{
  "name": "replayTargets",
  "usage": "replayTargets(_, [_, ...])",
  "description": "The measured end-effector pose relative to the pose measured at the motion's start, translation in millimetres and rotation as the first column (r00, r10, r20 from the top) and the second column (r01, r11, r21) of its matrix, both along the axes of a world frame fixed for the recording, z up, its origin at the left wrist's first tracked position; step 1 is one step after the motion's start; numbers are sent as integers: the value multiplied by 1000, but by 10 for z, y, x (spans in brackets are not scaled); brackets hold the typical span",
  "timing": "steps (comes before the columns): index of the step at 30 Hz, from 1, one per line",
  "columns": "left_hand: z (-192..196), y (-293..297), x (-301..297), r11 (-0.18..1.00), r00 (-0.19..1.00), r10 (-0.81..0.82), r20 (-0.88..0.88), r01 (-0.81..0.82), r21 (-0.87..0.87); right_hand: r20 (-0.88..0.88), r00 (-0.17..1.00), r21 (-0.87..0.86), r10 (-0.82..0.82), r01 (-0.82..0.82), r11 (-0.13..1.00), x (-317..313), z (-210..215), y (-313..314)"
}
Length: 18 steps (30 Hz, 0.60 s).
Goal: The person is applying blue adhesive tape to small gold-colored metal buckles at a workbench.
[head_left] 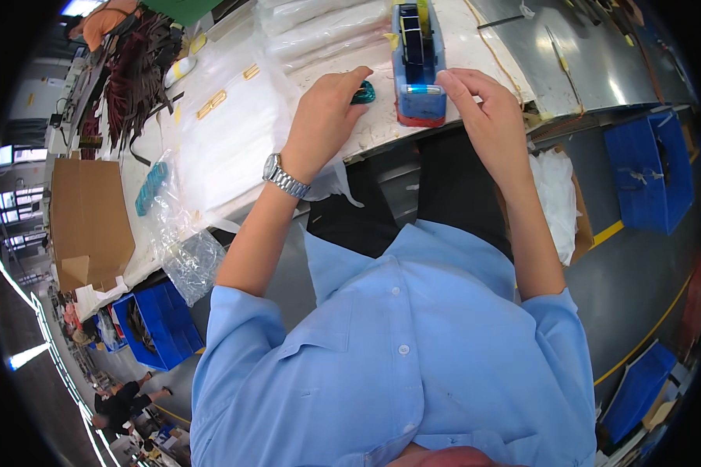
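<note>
At the table's front edge stands a blue tape dispenser with a red base and a dark roll in it. The fingertips of my right hand are pinched together at its front right corner, where the shiny tape end lies. To the left of the dispenser, my left hand curls its thumb and fingers around a small teal, glossy bundle. The hand partly covers the bundle, so its exact kind is unclear.
White plastic sheets with yellow clips cover the table's left. A clear bag hangs over the edge near another teal bundle. A cardboard box stands far left. Blue bins sit right of the table; a metal surface adjoins it.
</note>
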<state>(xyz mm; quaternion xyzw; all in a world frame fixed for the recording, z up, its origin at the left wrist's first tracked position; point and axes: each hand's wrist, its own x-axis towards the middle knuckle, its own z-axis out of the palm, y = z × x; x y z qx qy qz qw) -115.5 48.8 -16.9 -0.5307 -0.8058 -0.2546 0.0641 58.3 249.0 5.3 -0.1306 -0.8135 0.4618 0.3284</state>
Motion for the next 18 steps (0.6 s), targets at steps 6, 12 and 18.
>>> replayTargets(6, [-44, -45, -72, 999, 1000, 11, 25, -12, 33, 206, 973, -223, 104, -57, 973, -116, -8, -26])
replayTargets(12, [21, -7, -147, 999, 997, 29, 66, -27, -38, 238, 963, -292, 127, -54, 955, -188, -2, -33])
replayTargets(18, [13, 35, -119, 997, 996, 70, 60, -68, -38, 249, 962, -282, 111, -37, 959, -276, -86, -5])
